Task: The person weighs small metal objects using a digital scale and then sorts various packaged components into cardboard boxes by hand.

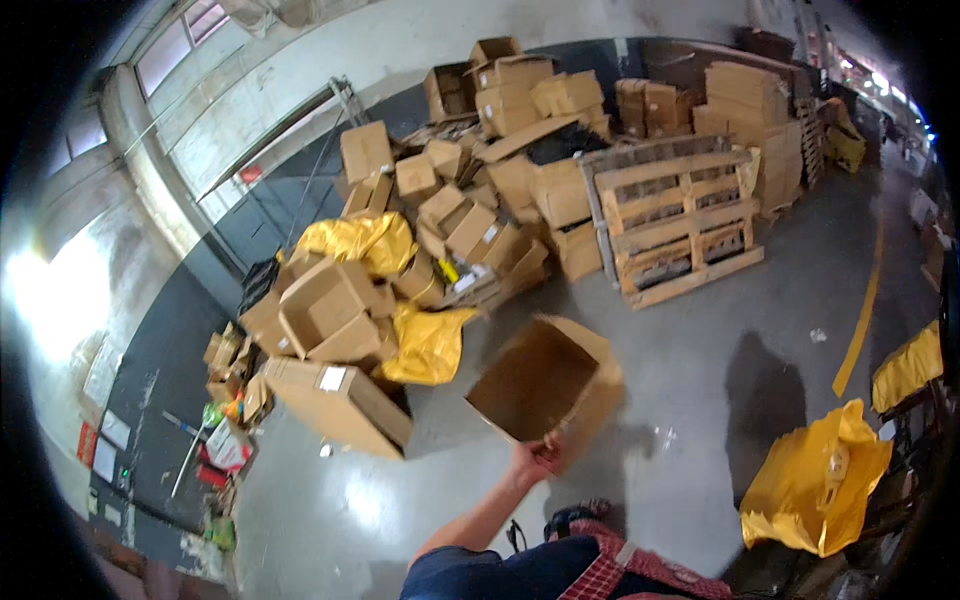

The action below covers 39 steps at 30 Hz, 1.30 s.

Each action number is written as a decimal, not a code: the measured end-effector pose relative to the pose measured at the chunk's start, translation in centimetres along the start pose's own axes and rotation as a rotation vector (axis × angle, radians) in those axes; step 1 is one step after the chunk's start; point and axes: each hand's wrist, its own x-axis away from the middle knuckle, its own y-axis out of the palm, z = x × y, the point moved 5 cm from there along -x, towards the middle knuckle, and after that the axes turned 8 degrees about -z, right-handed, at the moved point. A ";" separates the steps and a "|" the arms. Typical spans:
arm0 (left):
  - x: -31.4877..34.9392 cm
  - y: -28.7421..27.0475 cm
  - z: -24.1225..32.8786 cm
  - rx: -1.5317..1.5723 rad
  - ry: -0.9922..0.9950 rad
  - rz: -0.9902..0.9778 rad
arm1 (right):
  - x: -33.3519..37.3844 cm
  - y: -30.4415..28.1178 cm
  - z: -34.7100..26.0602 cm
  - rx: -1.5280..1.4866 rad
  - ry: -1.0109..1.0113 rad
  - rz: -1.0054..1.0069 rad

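My left hand (541, 455) reaches out from a dark sleeve and is closed on the near edge of a cardboard box (592, 400). The brown box is held out in front of me, its open side showing a bare inside. It appears to hang above the grey floor, near the heap of cartons. My right hand is out of view.
A heap of cardboard boxes (468, 235) lies by the wall, with yellow sacks (428, 345) among them. A flat carton (325, 400) lies left of my box. Wooden pallets (685, 225) lean at the back. A yellow bag (815, 480) sits at right.
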 end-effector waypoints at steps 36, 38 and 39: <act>11.5 -4.2 -39.7 -2.244 -0.953 -1.963 | 24.1 34.1 -11.2 -1.046 0.848 1.062; 12.2 -8.6 -40.8 -2.153 -1.342 -1.648 | 27.9 36.9 -10.1 -1.409 0.848 1.340; 13.9 -9.3 -41.7 -2.016 -1.372 -1.841 | 29.7 37.9 -9.5 -1.402 0.928 1.399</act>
